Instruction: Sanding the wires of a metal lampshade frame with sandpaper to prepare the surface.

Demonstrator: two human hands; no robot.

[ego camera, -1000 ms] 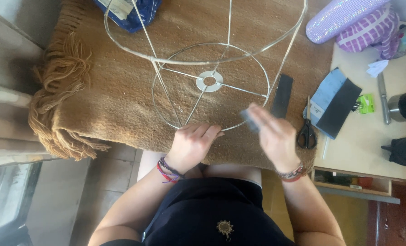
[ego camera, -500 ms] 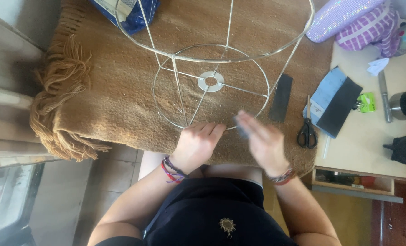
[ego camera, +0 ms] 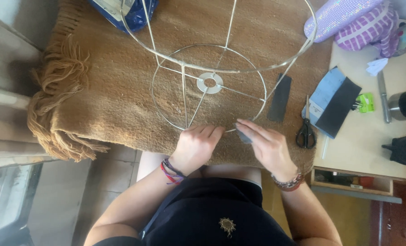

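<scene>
A white wire lampshade frame [ego camera: 210, 82] stands on a brown fringed blanket [ego camera: 103, 86]. My left hand [ego camera: 196, 146] grips the near part of its lower ring. My right hand [ego camera: 266, 146] pinches a small dark grey piece of sandpaper [ego camera: 244, 135] against the ring just right of the left hand. A long dark strip [ego camera: 280, 97] lies flat on the blanket beside the frame's right side.
Black scissors [ego camera: 306, 132] lie at the blanket's right edge. On the pale table [ego camera: 367, 146] to the right are a blue and black sheet [ego camera: 332, 101], a green clip, a pen and dark cups. Purple fabric rolls [ego camera: 348, 20] sit top right, a blue bag [ego camera: 130, 11] top left.
My right hand has moved left and down along the ring, bringing the grey piece closer to my left hand. The view has shifted slightly.
</scene>
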